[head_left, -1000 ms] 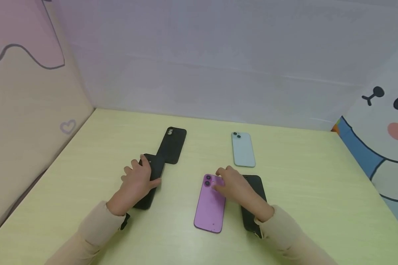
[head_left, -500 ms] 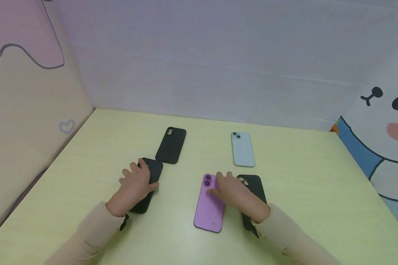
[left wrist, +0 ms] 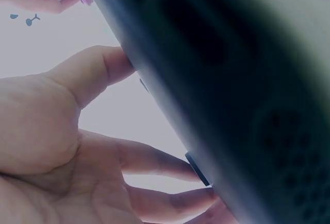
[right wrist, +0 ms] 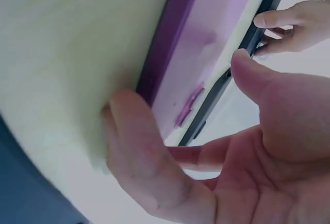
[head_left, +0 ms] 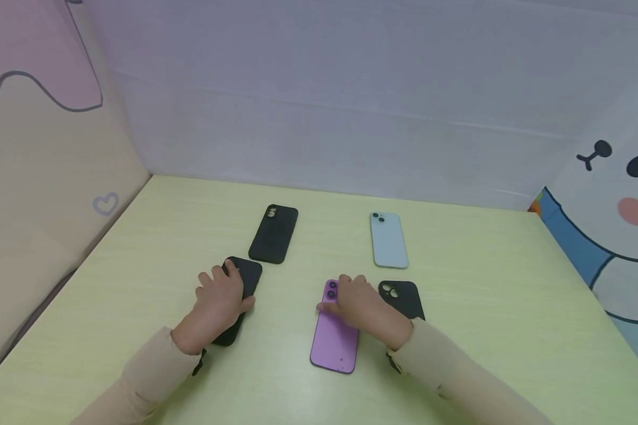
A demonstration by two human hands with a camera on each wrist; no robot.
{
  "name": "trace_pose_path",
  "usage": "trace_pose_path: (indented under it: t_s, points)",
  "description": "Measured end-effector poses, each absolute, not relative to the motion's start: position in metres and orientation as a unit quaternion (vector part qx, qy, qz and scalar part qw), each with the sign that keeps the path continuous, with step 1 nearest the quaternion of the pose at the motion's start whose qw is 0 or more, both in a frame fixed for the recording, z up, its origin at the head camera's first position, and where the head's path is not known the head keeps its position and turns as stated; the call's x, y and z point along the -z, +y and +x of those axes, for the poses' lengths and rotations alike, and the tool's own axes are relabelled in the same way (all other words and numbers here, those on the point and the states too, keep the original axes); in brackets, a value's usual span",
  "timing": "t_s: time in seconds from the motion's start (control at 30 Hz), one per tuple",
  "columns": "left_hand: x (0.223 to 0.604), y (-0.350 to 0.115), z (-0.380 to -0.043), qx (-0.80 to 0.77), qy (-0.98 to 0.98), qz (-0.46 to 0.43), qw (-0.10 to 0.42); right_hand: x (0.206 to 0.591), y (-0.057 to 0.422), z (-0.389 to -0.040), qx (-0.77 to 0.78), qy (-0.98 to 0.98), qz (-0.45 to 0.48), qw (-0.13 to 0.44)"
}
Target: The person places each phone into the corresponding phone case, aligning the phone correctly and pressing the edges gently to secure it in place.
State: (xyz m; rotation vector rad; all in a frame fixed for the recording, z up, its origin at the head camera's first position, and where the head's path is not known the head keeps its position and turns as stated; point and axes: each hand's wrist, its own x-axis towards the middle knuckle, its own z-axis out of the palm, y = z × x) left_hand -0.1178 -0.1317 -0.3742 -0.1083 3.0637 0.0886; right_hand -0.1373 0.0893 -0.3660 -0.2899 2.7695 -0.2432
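Note:
My left hand [head_left: 218, 301] holds a black phone [head_left: 251, 273] by its sides, the thumb on the right edge and the fingers over the far left part. In the left wrist view the phone's end [left wrist: 216, 105] shows a slot and small round holes, blurred. My right hand [head_left: 364, 310] is over the upper part of a purple phone [head_left: 332, 348], its thumb reaching across to the left edge. In the right wrist view the fingers are near the purple phone's edge [right wrist: 167, 49], and the thumb is held apart from them. Firm contact is not plain.
Beneath the right forearm lies a black phone case [head_left: 406, 298], partly hidden. A second black phone case [head_left: 273, 236] lies beyond the left hand. At the back right is a pale blue phone [head_left: 389, 241]. Fabric walls [head_left: 319, 118] bound the pale yellow table [head_left: 484, 277].
The black phone has moved nearer with my left hand, off the black case behind it. My right hand has moved left over the purple phone, which stays where it was.

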Motion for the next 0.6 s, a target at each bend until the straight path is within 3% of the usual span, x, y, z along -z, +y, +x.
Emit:
trace_pose_path:
  t_s: [0.6]
  points:
    - [0.3843, -0.1272, -0.111, 0.023, 1.0, -0.002, -0.021, 0.3689, 0.0837, -0.1397, 0.092, 0.981, -0.11, 0.129]
